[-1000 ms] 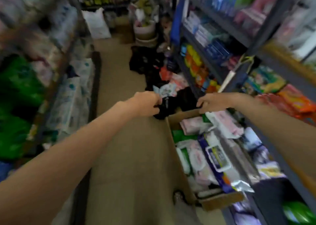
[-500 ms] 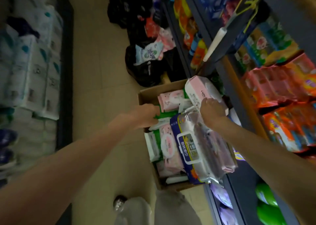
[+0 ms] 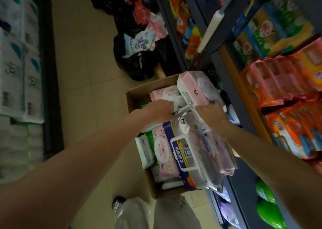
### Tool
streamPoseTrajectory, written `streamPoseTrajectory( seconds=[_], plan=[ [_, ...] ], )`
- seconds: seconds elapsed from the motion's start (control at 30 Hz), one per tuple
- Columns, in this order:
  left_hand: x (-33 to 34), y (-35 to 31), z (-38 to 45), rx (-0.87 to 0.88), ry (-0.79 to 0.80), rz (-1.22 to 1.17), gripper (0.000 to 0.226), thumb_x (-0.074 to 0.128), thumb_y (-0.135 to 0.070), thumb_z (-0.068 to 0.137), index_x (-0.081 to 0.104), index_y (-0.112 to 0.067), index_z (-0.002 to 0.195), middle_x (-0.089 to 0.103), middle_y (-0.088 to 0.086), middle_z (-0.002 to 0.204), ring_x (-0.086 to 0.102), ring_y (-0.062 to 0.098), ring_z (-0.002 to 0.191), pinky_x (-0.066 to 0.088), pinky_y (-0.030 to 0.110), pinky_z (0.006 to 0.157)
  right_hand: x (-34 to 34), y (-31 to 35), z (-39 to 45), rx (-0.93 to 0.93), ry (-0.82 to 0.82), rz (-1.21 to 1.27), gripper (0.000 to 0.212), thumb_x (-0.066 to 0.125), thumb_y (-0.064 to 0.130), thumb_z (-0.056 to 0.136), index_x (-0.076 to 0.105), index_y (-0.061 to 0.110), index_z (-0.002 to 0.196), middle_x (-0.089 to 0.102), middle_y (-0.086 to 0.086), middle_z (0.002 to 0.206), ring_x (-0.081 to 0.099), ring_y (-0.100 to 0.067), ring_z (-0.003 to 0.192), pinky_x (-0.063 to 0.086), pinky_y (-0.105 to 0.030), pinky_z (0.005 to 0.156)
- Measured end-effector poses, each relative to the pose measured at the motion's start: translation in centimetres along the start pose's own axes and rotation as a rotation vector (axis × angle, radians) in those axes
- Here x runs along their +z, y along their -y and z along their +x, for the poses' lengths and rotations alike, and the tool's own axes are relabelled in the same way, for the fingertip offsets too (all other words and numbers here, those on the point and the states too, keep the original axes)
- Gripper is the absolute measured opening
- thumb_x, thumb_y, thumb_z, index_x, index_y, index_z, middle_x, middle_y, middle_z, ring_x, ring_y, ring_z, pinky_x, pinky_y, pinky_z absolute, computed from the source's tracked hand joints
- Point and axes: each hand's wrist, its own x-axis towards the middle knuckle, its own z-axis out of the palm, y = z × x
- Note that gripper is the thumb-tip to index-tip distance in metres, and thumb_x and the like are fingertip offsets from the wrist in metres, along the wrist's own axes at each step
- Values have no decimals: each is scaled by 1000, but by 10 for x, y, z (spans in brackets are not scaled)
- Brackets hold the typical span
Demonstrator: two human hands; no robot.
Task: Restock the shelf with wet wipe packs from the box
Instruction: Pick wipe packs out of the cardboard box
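Shelving (image 3: 247,117) of dark metal runs down the right side, its tiers already crowded with orange and green packets, and no wet wipe pack from the box can be seen placed on it, so restocking looks barely begun. Cardboard box (image 3: 137,96) sits on the tiled floor just beside the shelf foot and is heaped full: a large blue-and-white bundle (image 3: 184,153) lies on top, with pink packs and green-edged ones wedged beneath and beside it. Nearly all the stock, by this reckoning, is left to move.

One pink wet wipe pack (image 3: 195,89) is raised clear of the heap at the box's far end, tilted, with the right hand (image 3: 211,113) gripping its near edge. The left hand (image 3: 160,110) is curled down among the packs at the box's middle, but what its grip encloses cannot be told, since the knuckles cover it.

Much is obscured. Both forearms cross the box, its bottom layers are buried, and the destination tier for these packs is not evident. Left-side goods are smeared by blur, and print on most packs is too small to read.
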Motion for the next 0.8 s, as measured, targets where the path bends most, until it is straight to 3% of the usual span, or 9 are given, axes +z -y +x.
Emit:
streamPoseTrajectory(
  seconds=[0.07, 0.13, 0.23, 0.33, 0.4, 0.47, 0.53, 0.7, 0.8],
  plan=[
    [2, 3, 5, 8, -23, -22, 28, 44, -16, 92, 55, -10, 117, 59, 9, 121, 52, 25, 113, 47, 39, 93, -20, 2, -6, -152, 35, -179, 21, 71, 22, 74, 68, 21, 95, 70, -4, 71, 69, -21, 66, 51, -26, 61],
    [5, 3, 7, 9, -30, -14, 29, 44, -15, 91, 55, -12, 117, 59, 9, 121, 52, 25, 113, 46, 36, 91, -28, 2, -5, -346, 35, -204, 32, 45, 10, 93, 56, 18, 122, 68, -3, 104, 66, -25, 95, 47, -31, 76],
    [7, 3, 2, 2, -22, -2, 31, 43, -21, 93, 55, -8, 117, 58, 12, 119, 53, 28, 112, 45, 35, 85, -35, 12, 4, -420, 42, -264, 26, 46, 6, 92, 63, 12, 111, 65, -3, 113, 62, -26, 104, 47, -34, 81],
    [8, 15, -4, -18, -39, -35, 30, 42, -14, 91, 56, -5, 117, 59, 14, 118, 55, 29, 110, 49, 39, 87, -38, 15, 11, -300, -2, -106, 25, 46, 12, 93, 63, 11, 112, 57, -6, 121, 59, -29, 106, 47, -36, 78],
    [10, 26, -5, -53, -54, -68, 31, 43, -11, 90, 56, -6, 118, 59, 13, 119, 55, 29, 110, 49, 40, 90, -40, 14, 9, -127, -65, 107, 29, 46, 17, 94, 53, 6, 119, 50, -11, 123, 56, -31, 107, 46, -38, 77],
    [15, 35, -5, -78, -61, -69, 31, 44, -12, 91, 55, -7, 119, 60, 12, 120, 56, 28, 111, 49, 41, 92, -35, 14, 4, 129, -75, 323, 36, 51, 29, 93, 51, 5, 119, 53, -12, 120, 58, -31, 106, 46, -37, 78],
    [20, 38, -3, -85, -60, -68, 31, 44, -13, 91, 56, -6, 119, 60, 13, 120, 56, 28, 110, 49, 41, 91, -27, 15, -1, 296, -1, 374, 37, 47, 36, 95, 58, 6, 115, 61, -11, 116, 61, -30, 106, 46, -34, 81],
    [26, 28, 4, -50, -35, -62, 29, 44, -13, 91, 58, -3, 114, 61, 15, 117, 57, 30, 108, 49, 43, 91, -17, 9, 4, 397, 61, 393, 43, 38, 39, 98, 58, 6, 117, 61, -13, 119, 57, -33, 111, 45, -35, 87],
    [30, 22, 11, -29, -31, -64, 29, 45, -14, 92, 56, -5, 117, 60, 14, 119, 56, 30, 110, 48, 42, 92, -17, 22, 11, 479, 45, 540, 36, 41, 28, 99, 57, 1, 116, 61, -17, 119, 58, -36, 110, 48, -39, 85]
  ],
)
